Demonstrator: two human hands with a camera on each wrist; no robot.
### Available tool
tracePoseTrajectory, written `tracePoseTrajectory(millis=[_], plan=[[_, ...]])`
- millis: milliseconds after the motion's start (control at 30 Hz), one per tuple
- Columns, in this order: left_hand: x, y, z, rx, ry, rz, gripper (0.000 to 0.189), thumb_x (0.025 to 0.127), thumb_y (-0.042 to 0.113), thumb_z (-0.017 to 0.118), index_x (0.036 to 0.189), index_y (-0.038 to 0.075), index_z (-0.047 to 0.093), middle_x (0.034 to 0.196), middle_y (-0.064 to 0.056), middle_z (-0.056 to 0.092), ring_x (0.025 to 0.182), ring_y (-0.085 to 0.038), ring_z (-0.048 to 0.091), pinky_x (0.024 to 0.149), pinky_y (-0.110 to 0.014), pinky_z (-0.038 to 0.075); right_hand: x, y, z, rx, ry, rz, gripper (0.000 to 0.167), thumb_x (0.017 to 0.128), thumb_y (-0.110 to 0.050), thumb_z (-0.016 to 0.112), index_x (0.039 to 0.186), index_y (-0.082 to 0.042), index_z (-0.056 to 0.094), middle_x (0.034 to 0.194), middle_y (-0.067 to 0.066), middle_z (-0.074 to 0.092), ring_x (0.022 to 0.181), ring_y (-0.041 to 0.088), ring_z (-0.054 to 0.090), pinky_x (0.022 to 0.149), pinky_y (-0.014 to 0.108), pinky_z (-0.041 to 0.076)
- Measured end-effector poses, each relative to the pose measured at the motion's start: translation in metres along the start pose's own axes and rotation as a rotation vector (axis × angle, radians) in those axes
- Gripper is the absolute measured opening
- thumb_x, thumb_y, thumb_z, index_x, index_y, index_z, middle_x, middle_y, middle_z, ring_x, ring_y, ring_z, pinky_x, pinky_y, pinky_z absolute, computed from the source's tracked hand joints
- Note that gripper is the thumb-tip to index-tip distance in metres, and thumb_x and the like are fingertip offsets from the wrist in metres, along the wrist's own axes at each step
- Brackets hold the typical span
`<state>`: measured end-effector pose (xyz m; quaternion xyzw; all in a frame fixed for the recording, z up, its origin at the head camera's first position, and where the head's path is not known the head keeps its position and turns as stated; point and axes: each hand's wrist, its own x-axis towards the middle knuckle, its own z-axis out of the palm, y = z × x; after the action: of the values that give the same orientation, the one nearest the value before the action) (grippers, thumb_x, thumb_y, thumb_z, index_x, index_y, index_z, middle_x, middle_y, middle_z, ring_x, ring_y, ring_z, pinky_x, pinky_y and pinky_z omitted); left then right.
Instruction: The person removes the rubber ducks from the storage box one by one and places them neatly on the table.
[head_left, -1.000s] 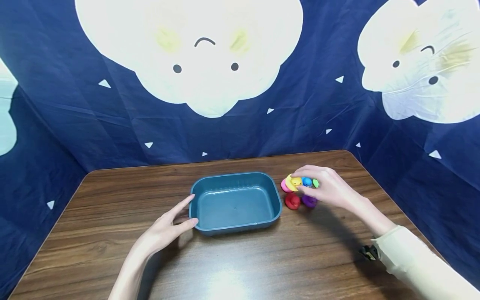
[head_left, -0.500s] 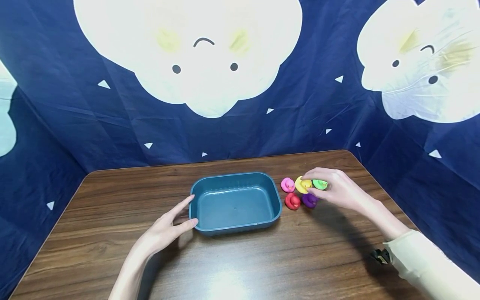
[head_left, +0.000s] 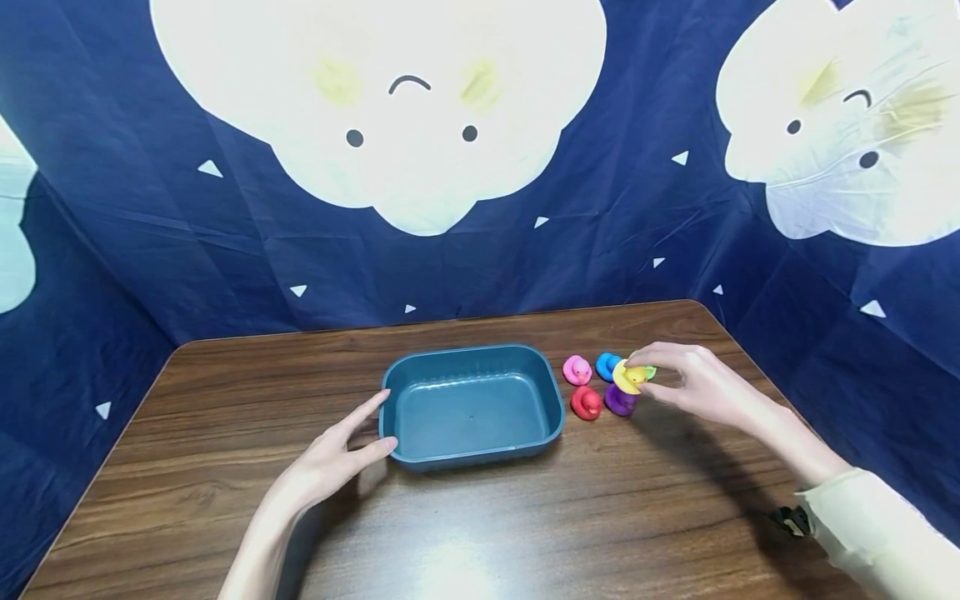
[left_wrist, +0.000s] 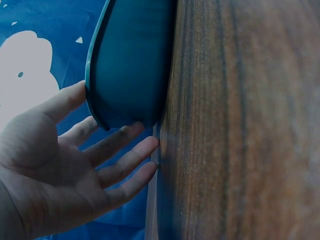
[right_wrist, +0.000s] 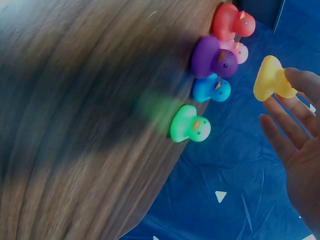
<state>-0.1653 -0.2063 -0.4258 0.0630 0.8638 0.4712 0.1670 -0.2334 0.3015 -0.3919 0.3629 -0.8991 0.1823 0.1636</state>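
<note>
My right hand (head_left: 693,379) pinches a yellow rubber duck (head_left: 628,377) between thumb and fingertips, held up off the wooden table. Below and around it sit a blue duck (right_wrist: 212,89), a purple duck (right_wrist: 212,57) and a green duck (right_wrist: 190,124), the green one mostly covered by the hand in the head view. Left of these stand a pink duck (head_left: 577,370) and a red duck (head_left: 586,403). A teal plastic basin (head_left: 472,457) lies mid-table with nothing inside. The extended fingers of my left hand (head_left: 322,467) touch its left end, the thumb at the rim.
The brown wooden table (head_left: 187,483) ends at the back against a dark blue cloth (head_left: 225,250) printed with white clouds. The same cloth hangs along both sides. The ducks stand just right of the basin.
My right hand has carried the yellow duck to the right, from over the pink duck, past the blue one, to near the green one. My left hand and the basin stay put.
</note>
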Motion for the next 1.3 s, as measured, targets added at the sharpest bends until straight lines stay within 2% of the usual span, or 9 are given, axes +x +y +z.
tracePoseTrajectory(millis=[200, 400, 700, 1000, 1300], plan=[[-0.001, 0.0, 0.0, 0.004, 0.002, 0.001, 0.077, 0.101, 0.042, 0.065, 0.165, 0.029, 0.024, 0.16, -0.02, 0.045, 0.144, -0.037, 0.051, 0.116, -0.059, 0.042, -0.008, 0.004, -0.003, -0.025, -0.015, 0.022, 0.036, 0.077, -0.001, 0.086, 0.108, -0.017, 0.077, 0.106, -0.007, 0.076, 0.099, 0.012, 0.071, 0.088, 0.003, 0.044], [0.0, 0.0, 0.0, 0.003, 0.002, 0.005, 0.077, 0.101, 0.041, 0.065, 0.165, 0.029, 0.024, 0.161, -0.02, 0.044, 0.144, -0.037, 0.051, 0.116, -0.059, 0.042, -0.015, 0.008, -0.006, -0.073, -0.031, 0.055, 0.037, 0.076, -0.001, 0.086, 0.107, -0.02, 0.078, 0.107, -0.007, 0.076, 0.099, 0.015, 0.072, 0.083, 0.009, 0.049], [0.0, 0.002, 0.001, -0.006, 0.002, 0.006, 0.077, 0.101, 0.04, 0.065, 0.165, 0.028, 0.024, 0.16, -0.02, 0.045, 0.144, -0.037, 0.052, 0.116, -0.059, 0.042, -0.029, 0.015, -0.005, -0.075, -0.045, 0.056, 0.039, 0.074, -0.001, 0.088, 0.106, -0.02, 0.078, 0.104, -0.01, 0.076, 0.097, 0.011, 0.071, 0.087, 0.002, 0.044], [-0.001, 0.001, 0.0, -0.006, 0.007, 0.003, 0.077, 0.101, 0.04, 0.065, 0.165, 0.028, 0.024, 0.16, -0.021, 0.044, 0.143, -0.036, 0.052, 0.116, -0.058, 0.042, -0.035, 0.019, -0.002, -0.055, -0.056, 0.054, 0.039, 0.075, 0.0, 0.088, 0.105, -0.023, 0.077, 0.102, -0.013, 0.075, 0.095, 0.008, 0.071, 0.084, 0.006, 0.049], [0.0, 0.0, 0.0, -0.009, 0.003, 0.001, 0.077, 0.101, 0.04, 0.065, 0.165, 0.029, 0.024, 0.16, -0.02, 0.045, 0.144, -0.036, 0.051, 0.116, -0.059, 0.041, -0.041, 0.027, 0.005, -0.036, -0.053, 0.057, 0.04, 0.073, 0.002, 0.088, 0.105, -0.018, 0.077, 0.102, -0.01, 0.076, 0.096, 0.009, 0.071, 0.087, 0.0, 0.043]])
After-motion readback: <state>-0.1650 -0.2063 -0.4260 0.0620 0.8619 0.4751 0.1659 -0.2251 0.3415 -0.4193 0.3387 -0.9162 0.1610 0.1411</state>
